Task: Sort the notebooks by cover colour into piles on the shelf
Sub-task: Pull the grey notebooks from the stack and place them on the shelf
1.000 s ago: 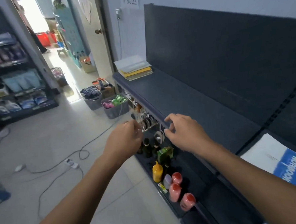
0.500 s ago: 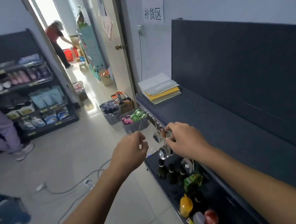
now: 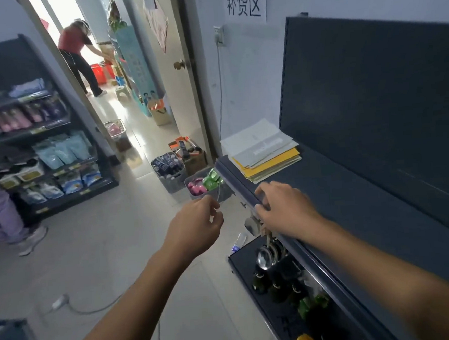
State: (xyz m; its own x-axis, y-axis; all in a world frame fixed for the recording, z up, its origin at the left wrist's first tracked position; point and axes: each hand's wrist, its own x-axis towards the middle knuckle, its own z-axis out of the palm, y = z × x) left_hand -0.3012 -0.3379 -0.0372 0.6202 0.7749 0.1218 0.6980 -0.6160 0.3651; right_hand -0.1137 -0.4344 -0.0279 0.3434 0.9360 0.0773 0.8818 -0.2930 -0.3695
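Where the dark grey shelf [image 3: 354, 214] meets the wall [image 3: 248, 75] at its far left end: one stack of notebooks [image 3: 263, 153], pale grey covers uppermost, yellow beneath, lying flat. Right hand [image 3: 284, 208]: over the shelf's front edge, well short of the stack, fingers loosely bent, holding nothing. Left hand [image 3: 195, 225]: in the air beside that edge, fingers curled in, thumb against forefinger; whether anything is pinched cannot be told. Lower shelf [image 3: 240, 264]: dark bottles [image 3: 274, 286]. Floor [image 3: 104, 258] beyond: two grey baskets [image 3: 171, 179] of goods.

I see the notebook pile [image 3: 263, 151], white covers over yellow ones. The shelf [image 3: 353, 208] is plain dark slate-blue, the wall sign [image 3: 245, 2] white with black characters.
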